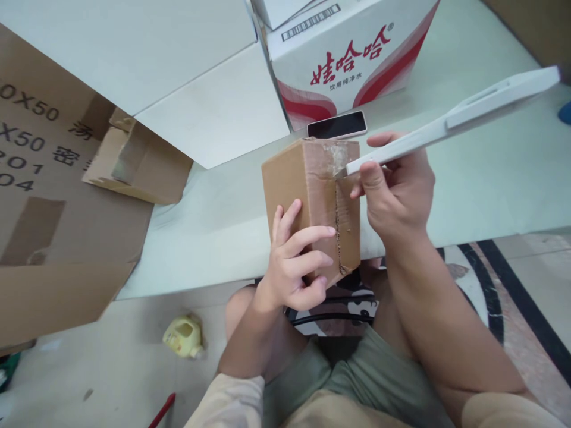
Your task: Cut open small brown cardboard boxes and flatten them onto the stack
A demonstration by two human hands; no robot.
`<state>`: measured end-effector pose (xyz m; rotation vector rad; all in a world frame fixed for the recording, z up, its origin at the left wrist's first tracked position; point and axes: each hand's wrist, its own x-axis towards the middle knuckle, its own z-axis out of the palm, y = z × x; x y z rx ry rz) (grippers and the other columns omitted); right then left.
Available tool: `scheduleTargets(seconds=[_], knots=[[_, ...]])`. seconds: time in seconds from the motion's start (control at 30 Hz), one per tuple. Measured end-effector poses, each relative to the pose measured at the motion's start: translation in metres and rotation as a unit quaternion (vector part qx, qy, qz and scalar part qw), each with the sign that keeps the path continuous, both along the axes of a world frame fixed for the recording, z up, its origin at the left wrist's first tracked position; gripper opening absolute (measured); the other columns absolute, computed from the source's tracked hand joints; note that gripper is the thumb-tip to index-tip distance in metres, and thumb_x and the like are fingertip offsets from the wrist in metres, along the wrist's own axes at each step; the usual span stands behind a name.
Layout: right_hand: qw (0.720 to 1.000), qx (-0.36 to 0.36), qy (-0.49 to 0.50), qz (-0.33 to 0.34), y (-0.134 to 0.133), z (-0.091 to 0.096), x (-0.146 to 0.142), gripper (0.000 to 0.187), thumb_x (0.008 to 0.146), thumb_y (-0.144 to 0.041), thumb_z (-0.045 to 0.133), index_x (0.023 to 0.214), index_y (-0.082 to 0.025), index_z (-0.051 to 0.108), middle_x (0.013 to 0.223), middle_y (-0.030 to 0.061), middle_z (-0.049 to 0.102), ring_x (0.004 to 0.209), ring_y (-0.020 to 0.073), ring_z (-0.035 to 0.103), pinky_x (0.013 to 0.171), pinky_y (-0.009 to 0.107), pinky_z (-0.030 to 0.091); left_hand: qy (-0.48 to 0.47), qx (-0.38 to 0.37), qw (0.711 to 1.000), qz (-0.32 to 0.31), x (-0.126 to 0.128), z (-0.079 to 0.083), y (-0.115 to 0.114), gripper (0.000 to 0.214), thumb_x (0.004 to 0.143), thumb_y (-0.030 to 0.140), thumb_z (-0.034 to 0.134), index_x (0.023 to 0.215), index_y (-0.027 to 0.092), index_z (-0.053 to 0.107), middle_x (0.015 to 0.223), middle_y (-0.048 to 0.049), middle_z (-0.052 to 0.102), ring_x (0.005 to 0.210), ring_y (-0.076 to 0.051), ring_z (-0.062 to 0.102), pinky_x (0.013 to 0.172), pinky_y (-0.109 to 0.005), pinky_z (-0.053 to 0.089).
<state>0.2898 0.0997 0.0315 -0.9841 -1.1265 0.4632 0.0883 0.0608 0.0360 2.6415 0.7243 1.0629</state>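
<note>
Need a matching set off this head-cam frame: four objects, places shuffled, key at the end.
Things:
1. Utility knife
2. Small cardboard box
3. Smartphone
4. Plastic jug

Places:
A. On the floor
B. On the table, beside a white-and-red water carton
C. Held in the right hand, its tip at the taped part of a box
D. With the left hand on it, fingers spread

Pairs: 1-C, 2-D, 3-B, 4-A
</note>
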Motion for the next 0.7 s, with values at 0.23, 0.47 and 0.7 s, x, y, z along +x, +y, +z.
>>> scheduleTargets(seconds=[0.23, 0.47, 0.7], knots=[[0.998, 0.047, -0.047, 0.013, 0.006, -0.002, 0.004, 0.031, 0.098, -0.058, 0.06, 0.107, -0.028, 0.064, 0.112, 0.0045, 0.071, 0.111, 0.0226, 0.069, 0.101, 0.046, 0.057, -0.019, -0.005, 1.0, -0.002, 0.002, -0.001, -0.001, 0.017, 0.068, 0.028, 0.053, 0.08, 0.028, 0.064, 0.124, -0.0004, 0.07, 0.158, -0.03, 0.028, 0.134, -0.061, 0.012], [0.997, 0.021, -0.038, 0.058, 0.01, -0.002, 0.002, 0.04, 0.097, -0.07, 0.05, 0.108, -0.032, 0.059, 0.121, 0.0039, 0.071, 0.127, 0.0266, 0.065, 0.103, 0.052, 0.056, -0.017, -0.001, 0.999, -0.027, 0.006, 0.002, -0.003, 0.018, 0.067, 0.025, 0.053, 0.081, 0.028, 0.065, 0.123, 0.0008, 0.072, 0.162, -0.027, 0.021, 0.136, -0.055, 0.008], [0.998, 0.012, -0.033, 0.05, 0.014, -0.009, 0.011, 0.046, 0.093, -0.076, 0.052, 0.105, -0.033, 0.059, 0.121, 0.005, 0.07, 0.129, 0.0275, 0.064, 0.101, 0.051, 0.057, -0.013, -0.008, 1.0, -0.021, 0.007, 0.004, -0.003, 0.017, 0.068, 0.025, 0.052, 0.079, 0.028, 0.064, 0.123, 0.0025, 0.073, 0.161, -0.027, 0.023, 0.136, -0.055, 0.01]])
